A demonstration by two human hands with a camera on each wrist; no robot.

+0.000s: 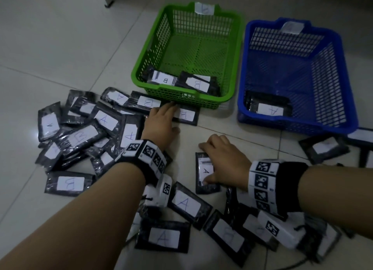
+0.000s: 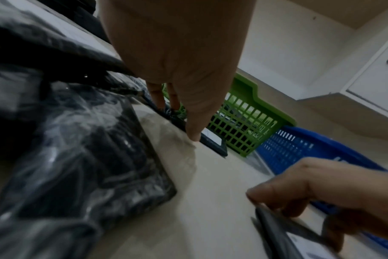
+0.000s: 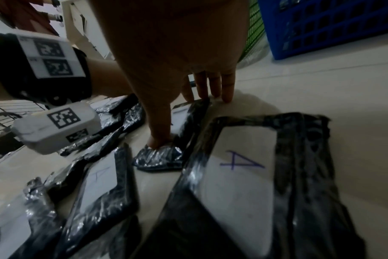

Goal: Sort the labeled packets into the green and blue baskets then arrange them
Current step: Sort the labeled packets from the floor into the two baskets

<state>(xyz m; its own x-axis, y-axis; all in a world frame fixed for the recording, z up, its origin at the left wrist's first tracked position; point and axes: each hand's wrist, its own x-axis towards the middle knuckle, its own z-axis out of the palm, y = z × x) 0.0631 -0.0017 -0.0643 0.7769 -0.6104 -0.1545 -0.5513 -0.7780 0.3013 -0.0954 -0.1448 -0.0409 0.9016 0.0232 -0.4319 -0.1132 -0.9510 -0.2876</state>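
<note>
Packets (image 1: 105,119) mostly lie unsorted on the floor (image 1: 60,47), two in the green basket (image 1: 236,47), one in the blue basket (image 1: 343,72); your left hand (image 1: 161,124) reaches flat-fingered for a B packet (image 1: 186,115), your right hand (image 1: 224,158) pinches an A packet (image 1: 205,173).

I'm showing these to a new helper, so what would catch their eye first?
Two bright baskets on the pale floor: the green basket holds two B packets, the blue basket beside it one A packet. In front lies a scatter of black packets with white A and B labels. The right hand pinches an A packet; the left hand reaches a packet by the green basket.
</note>
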